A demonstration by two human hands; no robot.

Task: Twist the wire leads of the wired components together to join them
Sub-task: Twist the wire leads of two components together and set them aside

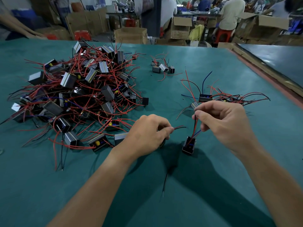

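My right hand (224,122) pinches the red and black leads (195,124) of a small black box component (188,145), which hangs from them just above the green table (213,185). My left hand (150,131) pinches another pair of red and black leads (179,128), whose ends stick out to the right past my fingertips. That hand hides its component. The two pairs of leads are apart. A loose black wire (164,182) trails toward me under the hands.
A big heap of the same wired components (78,92) covers the table's left half. A small group (162,67) lies at the back centre, and another cluster with long leads (213,96) sits behind my right hand. Cardboard boxes and people fill the room beyond.
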